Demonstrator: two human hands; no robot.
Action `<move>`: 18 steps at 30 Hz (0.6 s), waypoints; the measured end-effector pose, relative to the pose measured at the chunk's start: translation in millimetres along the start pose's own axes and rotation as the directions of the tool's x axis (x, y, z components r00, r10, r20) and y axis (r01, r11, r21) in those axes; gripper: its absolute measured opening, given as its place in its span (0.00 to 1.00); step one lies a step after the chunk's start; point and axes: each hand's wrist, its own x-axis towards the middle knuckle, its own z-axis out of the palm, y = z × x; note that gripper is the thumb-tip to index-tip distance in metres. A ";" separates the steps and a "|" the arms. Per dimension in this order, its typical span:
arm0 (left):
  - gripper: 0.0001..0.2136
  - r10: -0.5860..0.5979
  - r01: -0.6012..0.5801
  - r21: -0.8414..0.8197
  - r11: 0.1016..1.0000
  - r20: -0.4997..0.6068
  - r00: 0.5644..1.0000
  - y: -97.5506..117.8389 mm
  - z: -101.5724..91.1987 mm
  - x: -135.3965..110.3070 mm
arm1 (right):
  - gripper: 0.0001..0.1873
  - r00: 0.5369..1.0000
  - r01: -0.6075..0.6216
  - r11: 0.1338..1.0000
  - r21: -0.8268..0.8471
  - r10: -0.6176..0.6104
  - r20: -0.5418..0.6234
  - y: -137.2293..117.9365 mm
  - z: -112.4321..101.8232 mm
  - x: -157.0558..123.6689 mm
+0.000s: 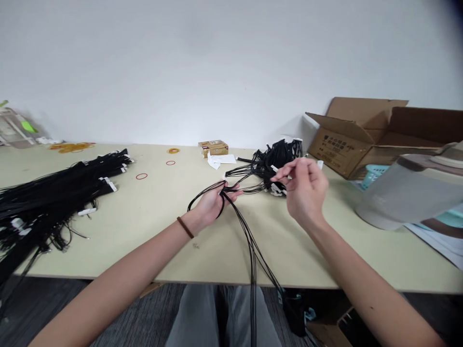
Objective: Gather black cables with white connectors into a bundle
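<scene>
My left hand (211, 201) is closed around a bunch of thin black cables (249, 241). Part of the bunch loops over the wrist side, and long strands hang past the table's front edge. Other strands run right, toward a tangled pile of black cables (277, 156) with white connectors. In front of that pile, my right hand (306, 185) is pinched, its fingertips at a small white connector (274, 168). Another white piece (320, 165) shows behind the knuckles. The palm hides most of what the right fingers grip.
A large heap of black cables (72, 185) lies at left. Rubber bands (142, 176) and a small gold box (213, 147) with white paper (223, 159) sit farther back. At right stand an open cardboard box (347, 149) and a grey translucent container (401, 190).
</scene>
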 end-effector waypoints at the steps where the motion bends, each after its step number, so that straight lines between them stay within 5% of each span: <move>1: 0.04 0.014 -0.014 0.002 1.000 -0.012 1.000 -0.6 -0.6 0.2 | 0.14 0.995 0.007 1.000 -0.005 -0.007 -0.099 0.6 -3.4 4.9; 3: 0.04 0.049 -0.049 0.010 0.999 -0.012 0.999 -2.3 -1.5 0.5 | 0.14 0.972 0.056 0.991 -0.123 -0.082 -0.221 2.8 -8.8 10.7; 5: 0.04 0.093 -0.094 0.024 0.995 0.011 0.996 -4.0 -1.9 0.8 | 0.12 0.946 0.168 0.918 -0.360 -0.252 -0.202 4.9 -10.8 9.9; 8: 0.04 0.154 -0.156 0.042 0.987 0.053 0.987 -6.1 -1.7 1.0 | 0.07 0.867 0.448 0.636 -0.628 -0.481 0.131 7.5 -7.2 -1.8; 12: 0.05 0.193 -0.199 0.066 0.978 0.086 0.977 -7.8 -1.4 1.6 | 0.04 0.701 0.705 0.361 -0.611 -0.488 0.520 13.8 1.2 -19.9; 18: 0.07 0.211 -0.229 0.118 0.966 0.142 0.967 -9.9 -0.4 -0.2 | 0.03 0.660 0.734 0.227 -0.640 -0.463 0.592 18.4 5.1 -25.0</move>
